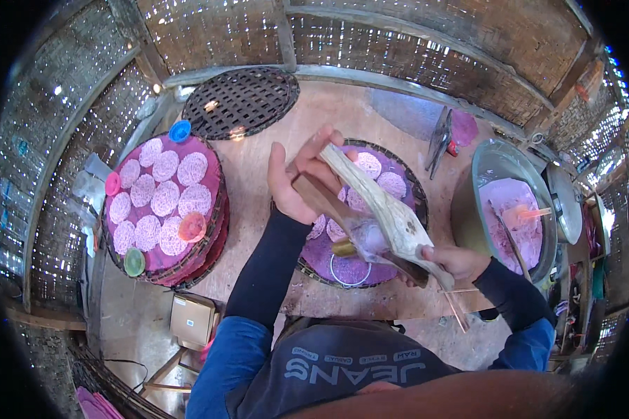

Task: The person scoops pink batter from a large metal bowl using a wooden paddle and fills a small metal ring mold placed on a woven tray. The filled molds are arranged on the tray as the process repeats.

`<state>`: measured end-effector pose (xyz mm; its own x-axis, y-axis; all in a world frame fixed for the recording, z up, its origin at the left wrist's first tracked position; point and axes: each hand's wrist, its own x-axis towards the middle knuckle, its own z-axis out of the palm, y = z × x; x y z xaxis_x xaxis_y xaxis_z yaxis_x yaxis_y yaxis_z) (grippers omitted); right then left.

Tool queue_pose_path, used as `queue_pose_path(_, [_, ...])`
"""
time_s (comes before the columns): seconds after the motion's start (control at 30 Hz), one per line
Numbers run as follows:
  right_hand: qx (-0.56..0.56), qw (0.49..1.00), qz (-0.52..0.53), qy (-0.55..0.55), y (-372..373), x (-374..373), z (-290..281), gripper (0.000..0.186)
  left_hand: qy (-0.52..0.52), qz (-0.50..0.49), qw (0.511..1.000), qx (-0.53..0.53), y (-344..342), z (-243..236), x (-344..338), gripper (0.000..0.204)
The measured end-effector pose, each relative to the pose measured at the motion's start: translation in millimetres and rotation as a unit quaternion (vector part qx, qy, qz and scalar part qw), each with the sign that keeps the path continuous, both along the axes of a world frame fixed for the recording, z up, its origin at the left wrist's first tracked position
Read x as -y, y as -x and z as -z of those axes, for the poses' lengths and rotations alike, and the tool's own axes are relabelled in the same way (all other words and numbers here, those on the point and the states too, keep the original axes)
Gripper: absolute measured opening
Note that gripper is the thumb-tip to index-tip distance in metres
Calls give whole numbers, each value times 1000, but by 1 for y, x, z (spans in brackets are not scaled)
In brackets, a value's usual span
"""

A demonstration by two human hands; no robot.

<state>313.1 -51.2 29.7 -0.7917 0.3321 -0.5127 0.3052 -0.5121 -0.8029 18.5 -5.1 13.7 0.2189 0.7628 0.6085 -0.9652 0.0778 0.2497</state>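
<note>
A two-armed wooden press (381, 209), one arm pale and the other brown, hangs slantwise over the middle round tray. Pale purple dough (370, 236) shows between its arms, and a brass-coloured cylinder (343, 248) sticks out beside them. Around the upper end, my left hand (302, 180) is closed with the thumb raised. My right hand (461, 264) grips the lower end, its fingers partly hidden by the wood. Beneath the press, the purple-lined tray (416, 192) carries several round pale-pink noodle cakes (391, 185). A thin white ring (350, 283) lies at its near edge.
Stacked trays (220, 230) at left hold several noodle cakes and small coloured cups. A slatted round tray (241, 101) leans at the back wall. On the right stands a deep tub (479, 174) of purple dough with a stick and orange scoop. Tongs (438, 140) lie behind.
</note>
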Motion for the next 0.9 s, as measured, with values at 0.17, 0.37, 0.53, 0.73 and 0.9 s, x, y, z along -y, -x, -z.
queue_pose_path(0.17, [63, 995, -49, 58, 11, -11, 7, 73, 63, 1, 998, 21, -2, 34, 18, 62])
queue_pose_path(0.37, [111, 991, -77, 5, 21, -7, 30, 75, 117, -19, 993, 7, 6, 62, 28, 40])
queue_pose_path(0.53, [149, 984, -92, -32, 20, -9, 38, 76, 116, -8, 993, 29, 10, 73, 28, 34])
queue_pose_path(0.73, [216, 964, -74, -139, 30, 0, 32, 76, 88, 6, 995, 42, 15, 88, 26, 30])
queue_pose_path(0.9, [226, 966, -72, -107, 29, 1, 36, 74, 132, -21, 990, 43, 15, 92, 30, 28])
